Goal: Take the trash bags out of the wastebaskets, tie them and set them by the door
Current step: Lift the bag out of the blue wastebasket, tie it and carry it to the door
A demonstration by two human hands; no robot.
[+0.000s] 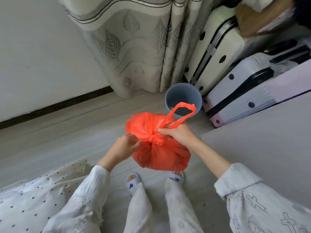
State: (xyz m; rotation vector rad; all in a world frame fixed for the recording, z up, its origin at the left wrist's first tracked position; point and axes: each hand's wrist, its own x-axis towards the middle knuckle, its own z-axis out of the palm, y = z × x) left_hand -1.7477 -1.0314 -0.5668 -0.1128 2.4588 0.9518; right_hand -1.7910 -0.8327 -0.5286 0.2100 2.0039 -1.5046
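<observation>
A full red plastic trash bag (161, 155) hangs in the air in front of me, above my feet. Its two handles are knotted together at the top middle. My right hand (178, 133) grips one handle just beside the knot, and the handle's loop (183, 111) stands up above that hand. My left hand (125, 146) pinches the other handle end at the left of the knot. Behind the bag a blue-grey wastebasket (183, 91) stands on the floor with no bag in it.
A leaf-patterned curtain (134, 47) hangs to the floor behind the wastebasket. Two hard suitcases (239, 84) lean at the right, next to a pale surface (260, 140) at my right side. A dotted fabric (33, 190) lies at lower left. Grey wood floor (67, 132) stretches to the left.
</observation>
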